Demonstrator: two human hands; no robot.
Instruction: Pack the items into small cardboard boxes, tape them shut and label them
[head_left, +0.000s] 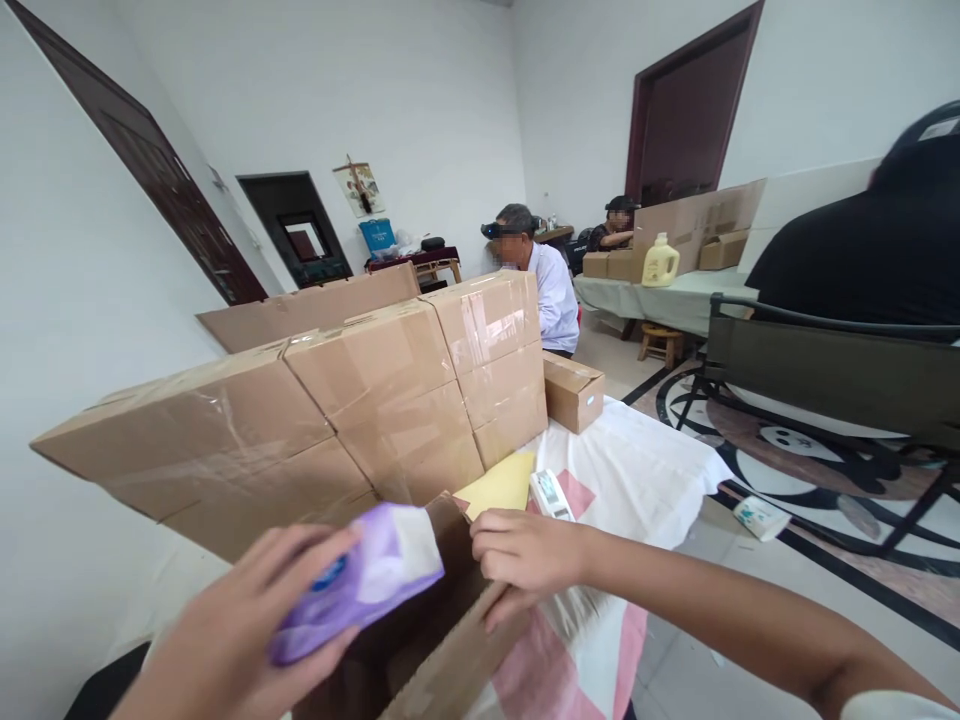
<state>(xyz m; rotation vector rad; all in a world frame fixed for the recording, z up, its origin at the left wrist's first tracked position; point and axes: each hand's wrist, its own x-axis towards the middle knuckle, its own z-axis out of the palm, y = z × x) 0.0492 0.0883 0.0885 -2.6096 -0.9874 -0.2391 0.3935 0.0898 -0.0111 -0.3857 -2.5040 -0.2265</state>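
My left hand (232,620) is closed around a purple and white tissue pack (367,585), held above an open cardboard box (454,655) in front of me. Both the hand and the pack are slightly blurred. The fingers of my right hand (525,552) curl over the box's far right edge, gripping the cardboard. Dark brown inner walls show, but the bottom of the box is hidden by my left hand and the pack. Just beyond my right hand, a yellow sheet (501,485) and a white packet with a teal print (551,495) lie on the table.
Stacked taped cartons (390,390) form a wall behind the box, with a smaller carton (574,390) at its right end. A pink and white cloth (637,460) covers the table. Co-workers sit beyond. A chair (832,370) stands right, and a white packet (761,518) lies on the floor.
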